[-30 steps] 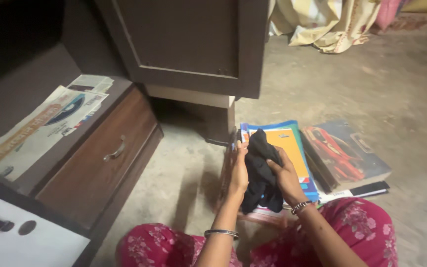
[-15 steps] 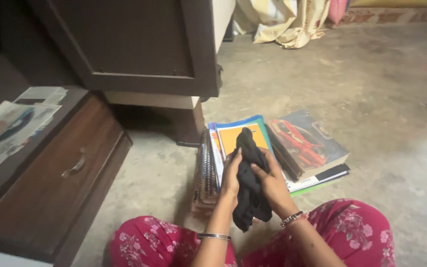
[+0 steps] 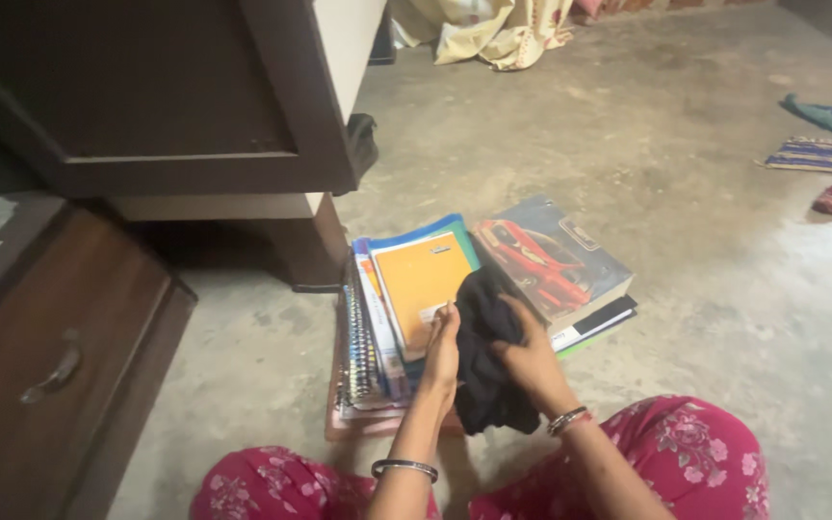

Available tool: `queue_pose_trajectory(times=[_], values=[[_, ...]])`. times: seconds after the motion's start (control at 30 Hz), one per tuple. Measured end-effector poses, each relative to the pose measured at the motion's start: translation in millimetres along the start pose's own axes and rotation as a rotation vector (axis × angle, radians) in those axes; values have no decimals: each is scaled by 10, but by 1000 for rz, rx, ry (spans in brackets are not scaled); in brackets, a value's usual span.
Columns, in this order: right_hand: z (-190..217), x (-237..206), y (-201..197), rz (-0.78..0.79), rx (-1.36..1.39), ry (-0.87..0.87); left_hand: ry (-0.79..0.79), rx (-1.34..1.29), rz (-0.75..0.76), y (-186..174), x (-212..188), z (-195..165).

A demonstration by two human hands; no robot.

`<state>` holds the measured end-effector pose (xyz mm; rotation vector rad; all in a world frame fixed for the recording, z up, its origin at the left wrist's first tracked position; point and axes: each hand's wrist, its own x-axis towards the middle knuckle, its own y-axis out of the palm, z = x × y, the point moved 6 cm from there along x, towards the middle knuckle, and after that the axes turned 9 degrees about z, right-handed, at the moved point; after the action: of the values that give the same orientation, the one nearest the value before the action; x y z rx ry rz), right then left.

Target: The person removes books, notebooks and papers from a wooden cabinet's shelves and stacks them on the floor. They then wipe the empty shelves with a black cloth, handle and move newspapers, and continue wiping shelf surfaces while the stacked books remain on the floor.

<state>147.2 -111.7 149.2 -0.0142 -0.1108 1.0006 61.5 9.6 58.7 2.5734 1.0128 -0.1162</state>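
On a bare concrete floor [image 3: 686,289], a stack of books [image 3: 416,299] lies. Both the left hand [image 3: 442,351] and right hand [image 3: 532,361] grip a black cloth [image 3: 483,356], seemingly bunching it for a firmer hold.

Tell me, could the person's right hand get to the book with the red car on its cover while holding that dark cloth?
Probably yes. The right hand grips the black cloth right beside the red-car book, whose cover lies bare on top of its stack. Nothing lies between them, though the cloth fills that hand.

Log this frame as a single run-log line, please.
left hand: holds black cloth | right hand: holds same cloth | under: stack of notebooks on concrete floor | beside: car-cover book
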Motion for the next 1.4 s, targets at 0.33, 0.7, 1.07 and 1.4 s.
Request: queue_pose_trajectory(times=[0.33,0.7,1.07,1.4], values=[[-794,23,-1048,-398,59,138,190,534,32,164,271,249],[-1003,31,-1428,-709,-16,156,224,1750,250,693,13,192],[-1224,95,-1529,-707,-41,214,48,2121,378,776,456,209],[-1424,169,-1545,-519,54,204,-33,2053,326,240,382,123]])
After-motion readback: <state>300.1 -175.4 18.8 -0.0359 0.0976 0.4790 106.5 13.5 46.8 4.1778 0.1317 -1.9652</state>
